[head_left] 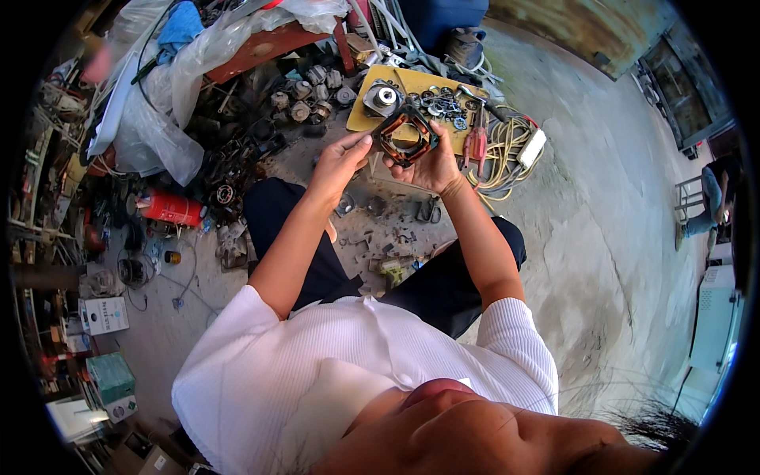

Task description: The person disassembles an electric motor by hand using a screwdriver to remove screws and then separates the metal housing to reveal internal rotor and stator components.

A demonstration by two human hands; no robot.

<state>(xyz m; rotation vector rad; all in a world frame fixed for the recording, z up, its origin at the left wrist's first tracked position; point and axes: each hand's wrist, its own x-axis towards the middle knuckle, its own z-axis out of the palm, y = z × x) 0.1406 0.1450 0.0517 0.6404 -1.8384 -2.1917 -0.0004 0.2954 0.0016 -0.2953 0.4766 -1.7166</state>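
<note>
A motor stator (428, 141), a dark ring with copper-coloured windings, is held up in front of me above the near edge of a yellow board (419, 77). My right hand (437, 168) grips its right and lower side, thumb up along the rim. At the stator's left edge is my left hand (339, 168), thumb and forefinger pressed together; whether they pinch a small piece or touch the ring is unclear. Behind the stator, a silvery motor housing (383, 96) and several small metal parts (442, 103) lie on the board.
Red-handled tools (477, 145) lie at the board's right side, beside coiled yellow cable (507, 150) and a white power strip (532, 148). Used motor parts (301, 111) cover the floor at the far left, near a red cylinder (172, 209). A green tool (391, 272) lies between my legs.
</note>
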